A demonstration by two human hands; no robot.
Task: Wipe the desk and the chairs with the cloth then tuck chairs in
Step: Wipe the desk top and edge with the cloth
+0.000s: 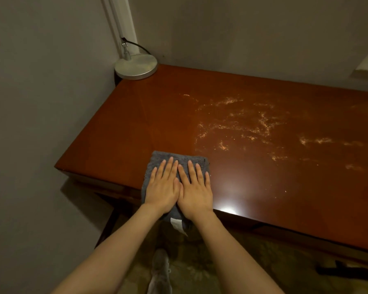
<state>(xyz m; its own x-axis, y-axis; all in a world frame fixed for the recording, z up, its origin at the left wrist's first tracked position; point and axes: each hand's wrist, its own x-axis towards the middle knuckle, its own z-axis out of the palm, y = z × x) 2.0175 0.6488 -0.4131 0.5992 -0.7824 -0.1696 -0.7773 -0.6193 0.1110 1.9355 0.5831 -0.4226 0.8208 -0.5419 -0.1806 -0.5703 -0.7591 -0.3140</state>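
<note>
Both hands lie flat, fingers straight, side by side on a folded grey terry cloth [180,164]: left hand [162,188], right hand [194,192]. The cloth sits at the near edge of the glossy reddish-brown wooden table [136,124], its white tag hanging over. Pale dusty smears [242,124] lie to the right. A round silver lamp base [136,65] stands in the far left corner.

A single wide-angle view sits on the person's head and looks forward and steeply down, close over the near edge of the desk [263,183], which fills the frame's middle and right. A wall [40,92] takes the left; floor [200,264] shows at bottom centre.
</note>
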